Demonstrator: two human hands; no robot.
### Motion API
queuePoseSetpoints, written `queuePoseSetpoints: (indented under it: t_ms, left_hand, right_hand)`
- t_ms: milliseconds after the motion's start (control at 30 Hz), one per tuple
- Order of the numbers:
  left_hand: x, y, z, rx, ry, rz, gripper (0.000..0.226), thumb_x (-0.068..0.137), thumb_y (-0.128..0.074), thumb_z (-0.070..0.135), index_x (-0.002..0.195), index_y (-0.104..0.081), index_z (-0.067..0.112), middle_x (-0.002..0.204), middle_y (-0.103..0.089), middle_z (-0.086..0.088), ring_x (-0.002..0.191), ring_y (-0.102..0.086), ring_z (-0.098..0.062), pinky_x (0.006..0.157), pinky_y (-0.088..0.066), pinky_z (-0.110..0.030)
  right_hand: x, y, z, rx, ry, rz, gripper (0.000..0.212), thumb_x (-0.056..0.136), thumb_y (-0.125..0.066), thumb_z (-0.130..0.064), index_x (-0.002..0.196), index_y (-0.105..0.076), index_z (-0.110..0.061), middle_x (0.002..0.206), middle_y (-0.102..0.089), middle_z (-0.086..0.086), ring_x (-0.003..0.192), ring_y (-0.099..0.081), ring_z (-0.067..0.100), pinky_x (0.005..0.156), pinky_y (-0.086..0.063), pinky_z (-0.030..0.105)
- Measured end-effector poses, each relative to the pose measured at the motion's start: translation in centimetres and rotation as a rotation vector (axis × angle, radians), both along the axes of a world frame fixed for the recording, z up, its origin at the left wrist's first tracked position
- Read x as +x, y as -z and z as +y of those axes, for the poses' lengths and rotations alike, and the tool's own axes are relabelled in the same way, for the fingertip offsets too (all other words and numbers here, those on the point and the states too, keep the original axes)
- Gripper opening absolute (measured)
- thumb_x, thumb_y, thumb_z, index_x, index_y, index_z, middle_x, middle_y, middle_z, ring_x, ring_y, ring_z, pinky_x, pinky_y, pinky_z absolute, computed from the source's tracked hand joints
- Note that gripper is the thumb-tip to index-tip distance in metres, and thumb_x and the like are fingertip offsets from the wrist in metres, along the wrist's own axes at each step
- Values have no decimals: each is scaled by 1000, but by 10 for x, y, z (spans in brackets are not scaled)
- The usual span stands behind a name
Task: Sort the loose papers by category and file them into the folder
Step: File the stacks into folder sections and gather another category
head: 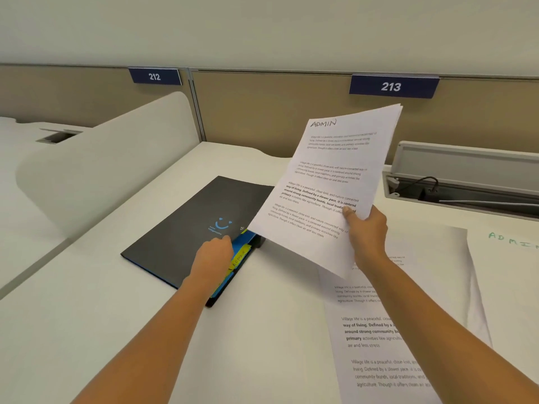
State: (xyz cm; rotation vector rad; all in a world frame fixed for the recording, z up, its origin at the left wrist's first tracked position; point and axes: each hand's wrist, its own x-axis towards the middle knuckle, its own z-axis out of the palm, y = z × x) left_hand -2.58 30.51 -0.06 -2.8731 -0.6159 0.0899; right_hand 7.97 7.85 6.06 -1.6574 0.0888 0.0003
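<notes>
While the right hand (366, 228) pinches a thin sheaf of white sheets (329, 182) near its lower right edge, thumb on the printed face, the sheaf hangs tilted in the air over the folder's right side. Top sheet: "ADMIN" handwritten in black, 4 blocks of small print, 1 partly bold. Sheets are flat, slightly fanned at the top corner.

Left hand (214, 252): knuckles up, fingers curled round the open edge of the cover.

Folder (189, 223): matte black, rectangular, lying flat and skewed on the smooth white desk (262, 345), blue smiley logo on the cover. Blue dividers and a yellow sticky tab (240, 255) (writing too small to read) poke out just beside the left hand.

Loose printed sheets (379, 330) lie flat on the desk under the right forearm. 1 sheet (507, 258) further right carries "ADMIN" in green.

Behind: grey metal cable tray (466, 182) with its lid up, navy plates 212 and 213, rounded white divider (102, 164) at left.
</notes>
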Motion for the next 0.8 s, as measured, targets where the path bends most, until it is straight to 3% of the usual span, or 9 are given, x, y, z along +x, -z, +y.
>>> queuePoseSetpoints:
  t_ms: [133,200,267,433,500,633,800]
  left_hand:
    - [-4,-10,12,-208,-56,-192,12,96,-39,3,93,-43,14,66,-38,3,57,-38,-13,63,-34,-24]
    - [-6,-12,20,-309,-49,-263,15,99,-34,10,87,-42,14,59,-31,5,57,-35,-17,57,-32,-26]
    - [-9,-14,22,-351,-39,-316,21,100,-32,12,83,-44,10,57,-32,4,60,-37,-20,51,-28,-28]
    - [-11,-16,22,-421,-31,-395,24,100,-31,15,81,-44,7,56,-33,3,61,-38,-23,59,-29,-28]
    - [-11,-16,23,-436,-23,-405,24,100,-32,15,80,-44,8,56,-34,3,60,-38,-22,52,-27,-27]
    - [-11,-17,25,-458,-19,-431,24,100,-33,15,79,-43,7,58,-35,2,58,-38,-21,46,-24,-20]
    - [-10,-24,24,-455,-36,-436,25,100,-34,16,86,-52,4,62,-41,0,58,-41,-20,46,-27,-21]
  right_hand:
    - [-4,-6,5,-98,-39,-61,26,93,-54,-12,118,-59,-8,113,-64,10,88,-57,23,79,-48,34]
    - [-7,-8,8,-157,-49,-78,26,93,-53,-13,118,-59,-8,113,-64,10,87,-56,23,78,-47,33]
    - [-9,-10,11,-210,-56,-85,26,94,-51,-13,119,-59,-9,116,-64,10,88,-56,24,80,-48,35]
    - [-16,-12,12,-319,-109,-62,29,94,-48,-9,122,-57,-10,118,-62,11,97,-59,31,84,-50,39]
    - [-20,-14,12,-339,-159,-36,30,93,-46,-7,121,-56,-11,113,-62,10,95,-60,32,83,-52,42]
    - [-29,-20,15,-340,-274,-4,23,92,-43,-4,109,-55,-15,95,-55,1,84,-56,25,71,-49,34]
    - [-45,-21,26,-287,-401,35,22,92,-42,-3,105,-52,-17,96,-56,1,85,-57,23,69,-49,31]
